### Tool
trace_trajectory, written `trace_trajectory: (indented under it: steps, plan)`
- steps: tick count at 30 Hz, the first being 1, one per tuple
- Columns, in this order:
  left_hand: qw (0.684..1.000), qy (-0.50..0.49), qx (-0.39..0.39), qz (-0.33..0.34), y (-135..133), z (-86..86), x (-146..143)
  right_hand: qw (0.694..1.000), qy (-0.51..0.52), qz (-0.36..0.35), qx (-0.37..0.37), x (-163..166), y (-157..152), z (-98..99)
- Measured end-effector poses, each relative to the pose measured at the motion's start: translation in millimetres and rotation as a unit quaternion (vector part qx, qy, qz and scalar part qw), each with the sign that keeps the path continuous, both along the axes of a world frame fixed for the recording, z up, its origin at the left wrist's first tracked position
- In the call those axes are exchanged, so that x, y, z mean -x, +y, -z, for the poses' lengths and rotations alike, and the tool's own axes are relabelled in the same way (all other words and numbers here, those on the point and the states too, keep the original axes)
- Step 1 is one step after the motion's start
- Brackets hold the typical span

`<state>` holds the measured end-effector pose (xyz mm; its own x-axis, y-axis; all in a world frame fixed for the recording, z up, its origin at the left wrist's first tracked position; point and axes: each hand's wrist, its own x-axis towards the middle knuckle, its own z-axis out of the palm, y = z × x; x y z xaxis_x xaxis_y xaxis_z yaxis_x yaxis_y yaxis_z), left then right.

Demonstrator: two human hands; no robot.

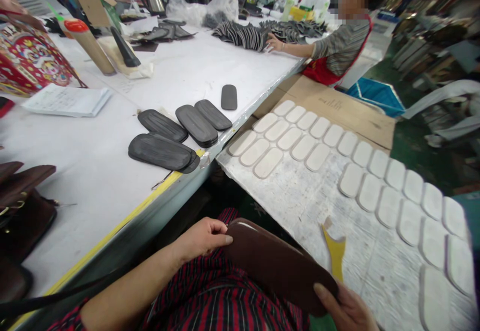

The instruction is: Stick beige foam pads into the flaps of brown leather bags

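I see the left hand [204, 238] pinching one end of a brown insole [279, 266], the right hand [347, 308] gripping its other end (thumb on top). Beyond the right hand lies a yellow scraper [335, 253] on the board [300, 206].

Bright even overhead light; soft shadows; edges warped, blurred.

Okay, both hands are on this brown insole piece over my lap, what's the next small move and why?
Probably carry the brown insole piece toward the board at your right. Your left hand pinches its near end and your right hand supports the far end, so it is held at both ends. The yellow scraper and rows of pale pads lie on that board.
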<state>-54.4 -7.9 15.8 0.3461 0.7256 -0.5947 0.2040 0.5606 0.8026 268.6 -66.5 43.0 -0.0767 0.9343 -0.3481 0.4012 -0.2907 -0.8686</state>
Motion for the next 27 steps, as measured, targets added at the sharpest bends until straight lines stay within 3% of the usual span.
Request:
trace_trajectory:
  steps: [10, 16, 27]
  plan:
    - [0.992, 0.12, -0.036, -0.026, 5.1, 3.7, -8.4, 0.996, 0.026, 0.023, 0.082, 11.5, 14.8, 17.4]
    - [0.992, 0.126, -0.026, -0.005, 7.6, 4.9, -6.3, 0.994, 0.043, 0.026, 0.099, 10.9, 14.2, 21.5]
    - [0.993, 0.116, -0.022, -0.022, 7.5, 5.6, -6.6, 0.994, 0.013, 0.031, 0.108, 8.0, 12.7, 24.7]
